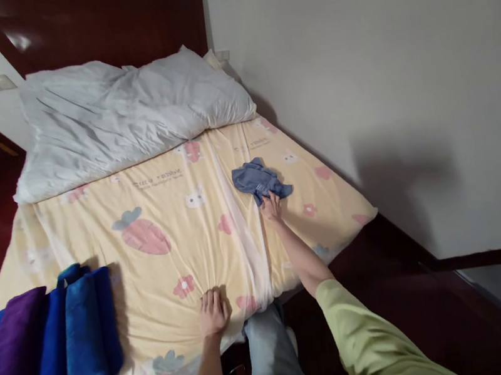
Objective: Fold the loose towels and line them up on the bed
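Note:
A crumpled blue-grey cloth garment lies on the right side of the bed, with small pale marks near its front edge. My right hand reaches out to that near edge, fingers closed on the fabric. Closer to me, my left hand leans on the yellow printed bedsheet with its fingers curled under. Creases in the sheet spread out from it, and no separate object shows in that hand.
Rolled blue and purple cloths lie at the bed's left front corner. A large white pillow or folded quilt spans the head end, before a dark wooden headboard. The white wall runs along the right side.

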`<state>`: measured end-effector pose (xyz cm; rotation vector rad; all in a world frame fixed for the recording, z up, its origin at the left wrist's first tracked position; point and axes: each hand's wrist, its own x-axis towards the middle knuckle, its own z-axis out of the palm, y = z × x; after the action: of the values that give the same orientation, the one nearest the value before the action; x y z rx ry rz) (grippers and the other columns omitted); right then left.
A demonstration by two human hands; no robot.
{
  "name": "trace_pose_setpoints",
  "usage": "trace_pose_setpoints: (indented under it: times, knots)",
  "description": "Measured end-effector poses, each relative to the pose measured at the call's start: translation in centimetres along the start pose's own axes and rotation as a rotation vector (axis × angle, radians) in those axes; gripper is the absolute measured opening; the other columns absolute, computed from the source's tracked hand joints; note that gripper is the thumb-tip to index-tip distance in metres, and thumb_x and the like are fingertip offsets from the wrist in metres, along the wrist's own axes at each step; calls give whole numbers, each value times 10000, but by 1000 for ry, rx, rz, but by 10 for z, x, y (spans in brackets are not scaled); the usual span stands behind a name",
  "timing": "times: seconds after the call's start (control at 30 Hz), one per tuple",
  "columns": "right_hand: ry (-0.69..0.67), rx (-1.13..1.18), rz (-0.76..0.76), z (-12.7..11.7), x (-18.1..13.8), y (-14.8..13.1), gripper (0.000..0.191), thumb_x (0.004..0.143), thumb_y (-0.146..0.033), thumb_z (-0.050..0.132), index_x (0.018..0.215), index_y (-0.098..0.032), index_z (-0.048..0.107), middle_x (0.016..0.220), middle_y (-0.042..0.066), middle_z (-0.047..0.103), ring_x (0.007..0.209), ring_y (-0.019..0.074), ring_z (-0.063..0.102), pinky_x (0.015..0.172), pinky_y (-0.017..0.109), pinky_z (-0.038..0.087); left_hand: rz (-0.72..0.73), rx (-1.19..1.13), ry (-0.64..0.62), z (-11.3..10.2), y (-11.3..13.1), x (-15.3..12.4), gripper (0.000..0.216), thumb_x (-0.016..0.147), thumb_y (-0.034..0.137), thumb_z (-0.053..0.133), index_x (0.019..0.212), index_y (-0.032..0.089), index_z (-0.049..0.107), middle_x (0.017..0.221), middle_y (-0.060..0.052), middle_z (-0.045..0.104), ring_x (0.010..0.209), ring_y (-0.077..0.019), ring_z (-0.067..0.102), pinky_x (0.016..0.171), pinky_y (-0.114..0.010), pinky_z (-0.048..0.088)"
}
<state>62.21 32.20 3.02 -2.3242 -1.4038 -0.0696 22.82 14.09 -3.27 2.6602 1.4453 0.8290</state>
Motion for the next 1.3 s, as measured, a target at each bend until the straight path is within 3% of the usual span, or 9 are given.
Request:
trace_pose_setpoints:
  times: [0.17, 0.3, 0.4, 0.6, 0.83, 0.97, 1.07, 1.17, 1.3]
  knots:
    - [-47, 122, 127, 7, 18, 0, 448, 883, -143, 485, 1247, -165, 746, 1445, 189, 598, 1298, 321, 508, 1100, 502, 469, 28, 41, 16, 4, -3, -4, 258, 947, 209, 451, 1051, 164, 682, 974, -140, 678, 904, -278, 619, 822, -402, 449]
    - [77, 248, 121, -24, 19, 7, 478, 936, -117, 380, 1252, -93, 739, 1301, 228, 680, 1231, 280, 572, 1126, 436, 450, 30, 43, 14, 4, -3, -3, 250, 950, 214, 452, 1031, 157, 682, 960, -138, 673, 888, -274, 606, 819, -398, 431]
    - [247, 438, 24, -55, -3, 17, 412, 969, -173, 407, 1128, -117, 783, 1146, 204, 738, 1111, 251, 648, 1075, 426, 493, 44, 45, 43, 4, -3, -1, 239, 956, 224, 466, 1031, 147, 679, 978, -141, 677, 893, -273, 601, 819, -393, 418]
    - [450, 687, -128, -120, -102, 18, 265, 973, -348, 610, 926, -171, 802, 982, 131, 780, 953, 231, 728, 939, 417, 588, 26, -23, 27, 5, -5, -3, 223, 947, 230, 476, 1017, 152, 673, 970, -138, 679, 896, -276, 609, 820, -389, 424]
    - [468, 805, -272, -196, -222, -29, 212, 1002, -224, 579, 935, -226, 780, 999, 99, 776, 1006, 216, 744, 918, 388, 609, -193, -298, -98, -20, 3, 14, 183, 941, 293, 467, 909, 208, 626, 922, -127, 679, 922, -287, 644, 855, -411, 485]
    - [348, 850, -344, -202, -296, -57, 241, 1001, -144, 546, 962, -243, 762, 1009, 86, 767, 1003, 194, 742, 893, 338, 605, -448, -688, -248, -57, 25, 11, 273, 872, 441, 552, 970, 203, 640, 944, -111, 704, 945, -294, 665, 884, -456, 538]
    - [208, 873, -382, -193, -346, -73, 278, 1003, -114, 520, 956, -253, 756, 1000, 71, 759, 972, 176, 736, 879, 308, 595, -579, -1093, -340, -92, 53, -7, 532, 858, 555, 649, 1253, 199, 627, 1263, -147, 686, 1150, -291, 666, 962, -445, 555]
    - [114, 905, -400, -187, -383, -87, 286, 1000, -98, 514, 947, -253, 748, 1001, 67, 752, 980, 172, 721, 886, 306, 587, -703, -1440, -368, -120, 78, -22, 623, 894, 620, 649, 1388, 249, 572, 1475, -144, 582, 1316, -293, 605, 1016, -429, 551]
    - [83, 950, -458, -194, -414, -101, 296, 1003, -85, 506, 922, -256, 734, 979, 57, 750, 971, 161, 706, 867, 303, 584, -937, -1477, -296, -131, 92, -23, 657, 858, 691, 659, 1339, 248, 599, 1445, -124, 601, 1263, -301, 626, 921, -381, 579]
